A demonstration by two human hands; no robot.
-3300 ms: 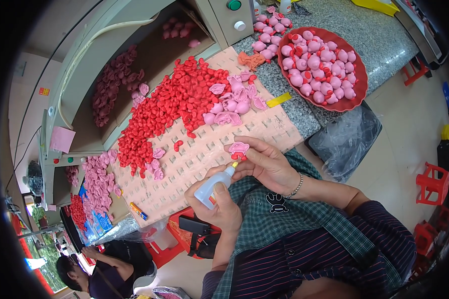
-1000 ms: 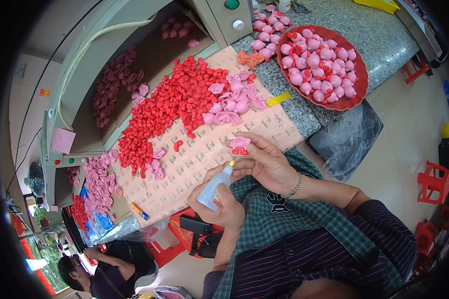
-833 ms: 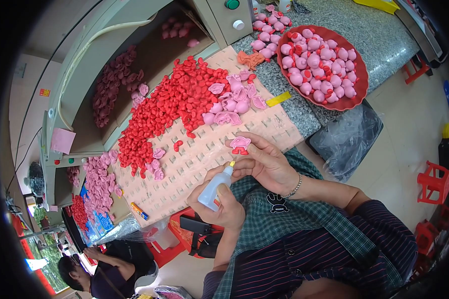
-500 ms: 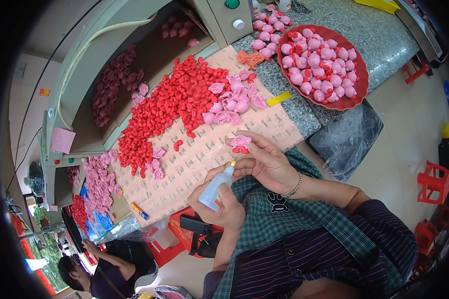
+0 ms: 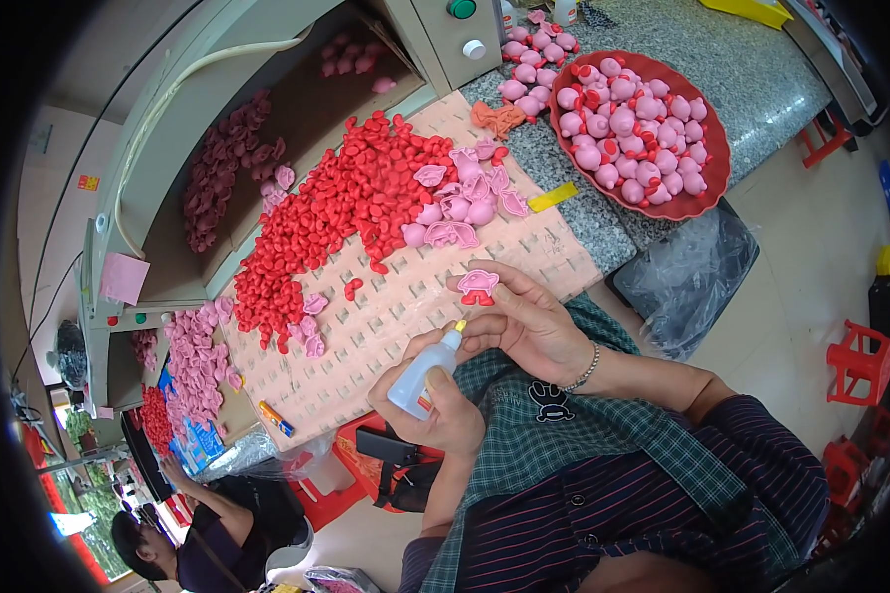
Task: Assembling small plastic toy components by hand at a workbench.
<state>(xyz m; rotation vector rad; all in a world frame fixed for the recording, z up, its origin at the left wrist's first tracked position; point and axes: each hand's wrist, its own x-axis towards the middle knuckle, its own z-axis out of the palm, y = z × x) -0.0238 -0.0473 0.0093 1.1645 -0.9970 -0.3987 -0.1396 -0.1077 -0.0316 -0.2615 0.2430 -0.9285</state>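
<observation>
My left hand (image 5: 443, 407) is closed around a small translucent squeeze bottle (image 5: 415, 383) with a yellow tip, which points up and toward my other hand. Between the fingertips of my right hand (image 5: 544, 331) is a pink toy shell (image 5: 479, 282) with a red foot piece (image 5: 477, 297) at its lower edge; its open inner side faces up. The bottle's tip is close below the red piece, apart from it. Beyond both hands lie a heap of red foot pieces (image 5: 336, 193) and a cluster of pink shells (image 5: 465, 193) on the pink work mat (image 5: 396, 306).
A red bowl (image 5: 719, 183) full of round pink toys with red feet stands at the far right on the granite counter (image 5: 682, 49). A grey machine housing (image 5: 158, 128) arches over the mat's far left. Another person (image 5: 218, 534) sits at the lower left.
My left hand and the bottle have shifted very slightly to the left and down. My right hand keeps its place with the toy shell. The other person's arm and head have moved.
</observation>
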